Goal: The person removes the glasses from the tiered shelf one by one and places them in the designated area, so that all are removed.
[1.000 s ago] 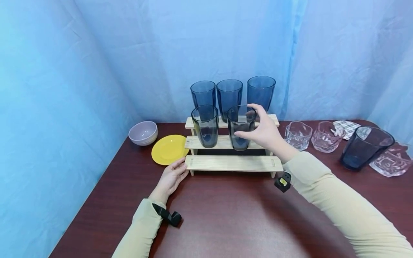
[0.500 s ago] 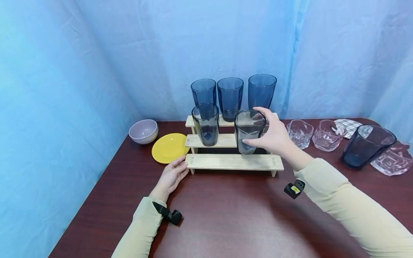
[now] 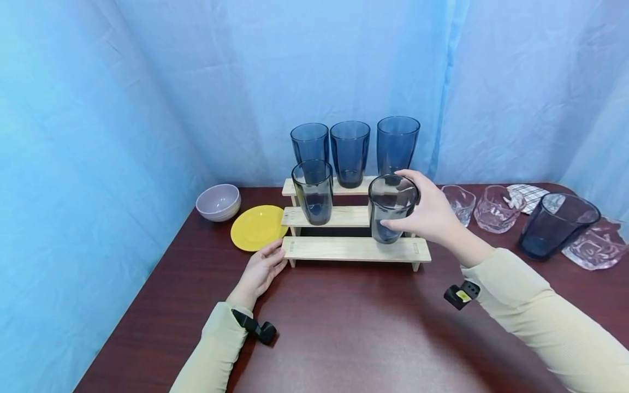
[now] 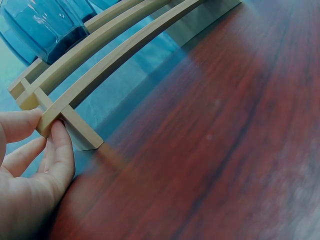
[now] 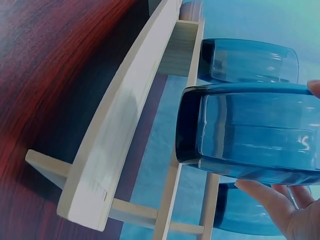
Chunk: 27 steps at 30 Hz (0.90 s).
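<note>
My right hand (image 3: 432,210) grips a blue-grey glass tumbler (image 3: 390,204) by its sides, thumb in front. The tumbler hangs slightly tilted at the right part of the three-step wooden rack (image 3: 339,249). In the right wrist view, its thick base (image 5: 188,125) is apart from the lowest board (image 5: 107,130) and overlaps the middle one. My left hand (image 3: 257,273) pinches the left end of the lowest board, thumb on top and fingers beneath, as the left wrist view shows. Another tumbler (image 3: 314,196) stands at the left of the middle step.
Several like tumblers stand on the top step, such as the middle one (image 3: 350,153). Left of the rack lie a yellow plate (image 3: 259,228) and a lilac bowl (image 3: 218,203). At right are clear glasses (image 3: 497,210), a tilted dark tumbler (image 3: 552,226) and a checked round mat (image 3: 533,195).
My right hand has moved the tumbler to the right and a little toward me, from the centre of the middle step. The left hand has stayed on the rack's end.
</note>
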{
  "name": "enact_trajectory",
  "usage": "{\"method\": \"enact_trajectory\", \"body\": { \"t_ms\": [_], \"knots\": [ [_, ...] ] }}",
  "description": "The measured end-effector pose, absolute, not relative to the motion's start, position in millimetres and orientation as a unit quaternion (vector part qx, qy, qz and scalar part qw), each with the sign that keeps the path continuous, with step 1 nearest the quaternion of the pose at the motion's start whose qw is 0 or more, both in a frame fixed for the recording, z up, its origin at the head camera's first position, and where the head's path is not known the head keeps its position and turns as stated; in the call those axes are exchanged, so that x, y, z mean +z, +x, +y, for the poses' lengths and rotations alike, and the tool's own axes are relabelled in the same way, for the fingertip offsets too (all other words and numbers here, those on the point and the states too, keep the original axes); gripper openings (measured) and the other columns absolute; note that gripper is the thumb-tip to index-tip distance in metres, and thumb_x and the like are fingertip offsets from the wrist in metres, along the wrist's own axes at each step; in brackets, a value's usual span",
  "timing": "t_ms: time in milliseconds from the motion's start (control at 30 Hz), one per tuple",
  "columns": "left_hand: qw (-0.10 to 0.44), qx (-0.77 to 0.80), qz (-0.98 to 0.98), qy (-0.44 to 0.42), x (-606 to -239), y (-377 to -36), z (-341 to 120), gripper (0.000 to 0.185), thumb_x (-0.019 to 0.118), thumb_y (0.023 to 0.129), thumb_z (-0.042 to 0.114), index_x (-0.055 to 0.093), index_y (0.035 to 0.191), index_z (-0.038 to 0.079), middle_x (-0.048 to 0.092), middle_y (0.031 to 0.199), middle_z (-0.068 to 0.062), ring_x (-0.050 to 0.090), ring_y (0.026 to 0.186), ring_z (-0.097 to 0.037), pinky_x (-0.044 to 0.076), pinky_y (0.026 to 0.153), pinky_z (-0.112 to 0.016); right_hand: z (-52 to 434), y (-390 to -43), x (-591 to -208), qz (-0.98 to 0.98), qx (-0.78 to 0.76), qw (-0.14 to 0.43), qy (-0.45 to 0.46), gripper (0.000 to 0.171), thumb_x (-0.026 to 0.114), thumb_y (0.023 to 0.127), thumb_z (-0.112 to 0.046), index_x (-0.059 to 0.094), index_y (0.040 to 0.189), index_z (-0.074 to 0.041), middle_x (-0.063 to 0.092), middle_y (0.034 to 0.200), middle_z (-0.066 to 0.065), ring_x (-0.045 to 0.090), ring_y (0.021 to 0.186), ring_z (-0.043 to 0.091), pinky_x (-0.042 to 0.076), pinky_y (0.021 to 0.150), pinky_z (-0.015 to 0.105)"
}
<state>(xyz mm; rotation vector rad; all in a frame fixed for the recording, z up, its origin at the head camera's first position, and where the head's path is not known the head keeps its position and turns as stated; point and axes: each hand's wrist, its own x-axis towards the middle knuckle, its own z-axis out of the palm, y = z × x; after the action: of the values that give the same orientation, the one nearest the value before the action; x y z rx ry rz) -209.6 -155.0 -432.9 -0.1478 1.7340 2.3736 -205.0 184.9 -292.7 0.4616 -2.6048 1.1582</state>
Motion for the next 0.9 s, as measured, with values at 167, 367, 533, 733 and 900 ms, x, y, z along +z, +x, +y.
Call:
{"method": "enact_trajectory", "body": {
  "t_ms": [167,367,533,733,900],
  "knots": [
    [0.099,0.8,0.589,-0.051,-434,-210,-155,0.049,0.042,0.098,-0.002,0.03,0.146,-0.001,0.045,0.126,-0.011,0.059,0.091,-0.002,0.048,0.079,-0.018,191,-199,-290,-0.897,0.393,0.126,0.158,0.088,0.088,0.063,-0.021,0.042,0.137,-0.009,0.052,0.125,0.017,0.05,0.112,0.033,0.039,0.095,0.053],
    [0.095,0.801,0.589,-0.053,-434,-210,-155,0.049,0.042,0.098,-0.002,0.031,0.146,-0.002,0.046,0.122,-0.009,0.059,0.091,-0.002,0.048,0.079,-0.018,202,-194,-292,-0.902,0.379,0.134,0.16,0.089,0.088,0.061,-0.019,0.043,0.137,-0.009,0.052,0.127,0.016,0.05,0.112,0.033,0.039,0.093,0.052],
    [0.088,0.803,0.588,-0.047,-436,-210,-155,0.048,0.042,0.098,-0.002,0.031,0.145,-0.004,0.051,0.107,-0.001,0.059,0.087,-0.001,0.048,0.077,-0.017,211,-190,-298,-0.905,0.364,0.151,0.161,0.09,0.089,0.057,-0.017,0.045,0.134,-0.006,0.055,0.121,0.017,0.052,0.108,0.033,0.039,0.091,0.051],
    [0.087,0.8,0.591,-0.049,-435,-208,-155,0.049,0.044,0.097,-0.002,0.031,0.145,-0.004,0.051,0.108,-0.002,0.059,0.088,-0.002,0.048,0.077,-0.017,224,-185,-304,-0.912,0.343,0.154,0.164,0.091,0.089,0.058,-0.021,0.043,0.134,-0.001,0.053,0.121,0.022,0.05,0.108,0.036,0.039,0.088,0.054],
    [0.088,0.798,0.594,-0.049,-435,-209,-155,0.049,0.043,0.098,-0.003,0.03,0.145,-0.004,0.048,0.111,-0.004,0.059,0.089,-0.002,0.048,0.078,-0.017,234,-182,-309,-0.913,0.335,0.161,0.165,0.09,0.089,0.057,-0.02,0.045,0.131,0.0,0.051,0.124,0.023,0.048,0.111,0.038,0.038,0.089,0.055]
  ]
}}
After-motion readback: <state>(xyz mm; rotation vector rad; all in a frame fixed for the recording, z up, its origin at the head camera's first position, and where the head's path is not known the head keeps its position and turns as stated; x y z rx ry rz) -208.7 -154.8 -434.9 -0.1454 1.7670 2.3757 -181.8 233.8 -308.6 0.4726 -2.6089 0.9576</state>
